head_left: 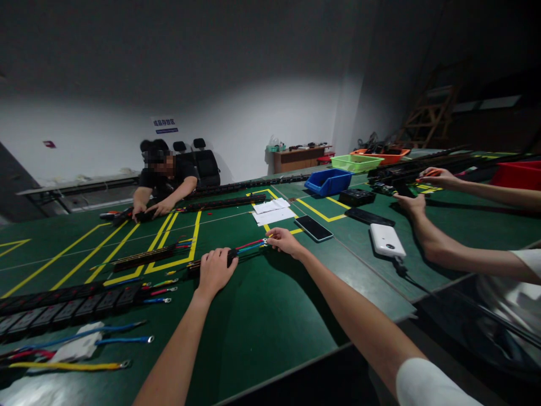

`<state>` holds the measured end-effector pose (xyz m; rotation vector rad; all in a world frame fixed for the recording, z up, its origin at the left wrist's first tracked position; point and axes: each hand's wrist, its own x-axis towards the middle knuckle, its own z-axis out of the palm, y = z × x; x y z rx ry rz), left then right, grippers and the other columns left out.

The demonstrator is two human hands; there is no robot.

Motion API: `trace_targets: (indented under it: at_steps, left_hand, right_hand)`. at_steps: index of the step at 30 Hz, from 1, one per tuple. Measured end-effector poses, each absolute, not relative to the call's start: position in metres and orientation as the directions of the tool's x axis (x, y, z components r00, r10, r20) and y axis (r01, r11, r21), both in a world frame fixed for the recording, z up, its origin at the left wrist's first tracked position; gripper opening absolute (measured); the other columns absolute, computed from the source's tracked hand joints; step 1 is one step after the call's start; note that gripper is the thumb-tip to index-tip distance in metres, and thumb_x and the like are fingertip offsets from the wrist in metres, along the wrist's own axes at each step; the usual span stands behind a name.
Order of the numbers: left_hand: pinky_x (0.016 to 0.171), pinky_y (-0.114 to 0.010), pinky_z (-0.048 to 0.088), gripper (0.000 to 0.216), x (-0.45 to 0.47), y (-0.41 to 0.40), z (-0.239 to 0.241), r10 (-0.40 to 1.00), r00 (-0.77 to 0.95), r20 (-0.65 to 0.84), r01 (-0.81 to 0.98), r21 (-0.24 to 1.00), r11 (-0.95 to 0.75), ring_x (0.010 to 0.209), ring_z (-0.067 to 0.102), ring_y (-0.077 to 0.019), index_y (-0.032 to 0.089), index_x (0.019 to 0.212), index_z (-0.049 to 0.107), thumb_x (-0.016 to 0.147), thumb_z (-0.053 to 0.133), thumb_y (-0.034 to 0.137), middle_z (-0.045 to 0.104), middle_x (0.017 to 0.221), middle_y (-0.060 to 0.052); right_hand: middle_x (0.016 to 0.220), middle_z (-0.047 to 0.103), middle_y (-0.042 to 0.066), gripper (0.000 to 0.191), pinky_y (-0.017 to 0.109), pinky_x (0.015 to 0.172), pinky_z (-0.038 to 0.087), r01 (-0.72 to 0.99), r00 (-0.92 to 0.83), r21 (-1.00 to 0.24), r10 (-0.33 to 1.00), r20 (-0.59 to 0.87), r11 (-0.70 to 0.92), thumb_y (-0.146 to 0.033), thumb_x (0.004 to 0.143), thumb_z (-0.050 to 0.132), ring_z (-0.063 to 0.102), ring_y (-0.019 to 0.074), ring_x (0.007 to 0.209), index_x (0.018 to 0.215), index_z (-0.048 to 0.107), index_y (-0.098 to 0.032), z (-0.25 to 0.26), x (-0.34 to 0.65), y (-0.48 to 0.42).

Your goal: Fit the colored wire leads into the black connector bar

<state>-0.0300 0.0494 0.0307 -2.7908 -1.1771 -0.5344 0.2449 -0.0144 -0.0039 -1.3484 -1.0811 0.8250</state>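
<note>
My left hand [216,270] is closed over a long black strip [194,268] that lies on the green table [270,316]. Red and blue wires [251,245] run out of the strip's right end. Their tips carry small metal ring terminals [265,241]. At these tips my right hand [284,242] pinches with thumb and fingers. Its fingers partly hide the terminals. Just left of my left hand lies a bundle of dark strips [146,256] with coloured wire ends.
Black socket strips [88,307] and loose cables [67,366] occupy the near left. Papers [274,211], a phone [313,228], a white power bank [387,240] and a blue bin [328,182] lie to the right. Co-workers' hands [412,206] work at right and across the table [146,211].
</note>
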Motion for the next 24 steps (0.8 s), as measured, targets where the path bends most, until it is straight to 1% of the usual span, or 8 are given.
trace_targets:
  at_steps: [4,7,10,12,17,20,24]
  left_hand:
    - [0.100,-0.049,0.044,0.048,-0.030,0.047,0.033,0.683,0.645,0.343,0.713,0.050,-0.699,0.111,0.064,-0.0307,0.018,0.123,0.066,0.099,0.040,0.050,0.071,0.120,-0.014]
    - [0.100,-0.048,0.044,0.047,-0.030,0.047,0.033,0.683,0.646,0.341,0.711,0.059,-0.701,0.111,0.064,-0.0303,0.018,0.123,0.066,0.099,0.040,0.049,0.071,0.119,-0.014]
    - [0.101,-0.049,0.044,0.047,-0.030,0.049,0.032,0.684,0.646,0.338,0.708,0.068,-0.703,0.111,0.063,-0.0303,0.019,0.123,0.066,0.099,0.040,0.050,0.071,0.120,-0.013]
    - [0.101,-0.049,0.044,0.048,-0.030,0.050,0.031,0.684,0.648,0.336,0.706,0.071,-0.704,0.111,0.063,-0.0302,0.019,0.123,0.066,0.099,0.039,0.051,0.071,0.120,-0.013]
    - [0.100,-0.049,0.044,0.049,-0.031,0.051,0.030,0.681,0.646,0.345,0.708,0.064,-0.704,0.112,0.063,-0.0303,0.019,0.123,0.066,0.099,0.039,0.052,0.071,0.120,-0.013]
    - [0.101,-0.050,0.043,0.049,-0.031,0.051,0.030,0.683,0.647,0.340,0.705,0.074,-0.705,0.112,0.063,-0.0303,0.020,0.124,0.066,0.099,0.039,0.052,0.071,0.121,-0.013]
    - [0.101,-0.050,0.043,0.049,-0.031,0.051,0.030,0.686,0.646,0.334,0.701,0.095,-0.707,0.112,0.063,-0.0302,0.019,0.123,0.065,0.099,0.039,0.052,0.071,0.120,-0.013]
  right_hand:
    - [0.067,0.062,-0.003,0.019,0.015,0.040,0.038,0.288,0.335,-0.956,0.929,0.157,0.058,-0.024,0.082,0.071,0.058,0.0089,0.052,0.098,0.067,-0.016,-0.012,0.243,-0.009]
    - [0.066,0.062,-0.003,0.012,0.016,0.044,0.039,0.429,0.316,-0.902,0.928,0.196,0.045,-0.024,0.088,0.065,0.058,0.0084,0.050,0.096,0.069,-0.016,-0.016,0.242,-0.007]
    - [0.069,0.064,-0.002,0.007,0.018,0.050,0.041,0.529,0.282,-0.846,0.927,0.248,0.066,-0.019,0.088,0.064,0.058,0.0082,0.052,0.091,0.069,-0.016,-0.018,0.242,-0.006]
    - [0.071,0.065,-0.002,0.005,0.018,0.051,0.042,0.513,0.267,-0.855,0.933,0.241,0.074,-0.016,0.086,0.064,0.059,0.0082,0.052,0.090,0.068,-0.016,-0.016,0.242,-0.007]
    - [0.070,0.062,-0.004,0.011,0.017,0.047,0.044,0.322,0.254,-0.942,0.951,0.178,0.090,-0.015,0.083,0.065,0.057,0.0082,0.051,0.094,0.062,-0.017,-0.009,0.239,-0.010]
    - [0.070,0.062,-0.003,0.009,0.016,0.043,0.042,0.291,0.289,-0.951,0.938,0.194,0.107,-0.018,0.082,0.064,0.056,0.0079,0.050,0.091,0.061,-0.017,-0.006,0.235,-0.011]
    - [0.074,0.064,-0.001,0.011,0.016,0.038,0.042,0.267,0.336,-0.956,0.918,0.208,0.119,-0.020,0.082,0.059,0.059,0.0091,0.050,0.092,0.062,-0.018,-0.005,0.230,-0.010]
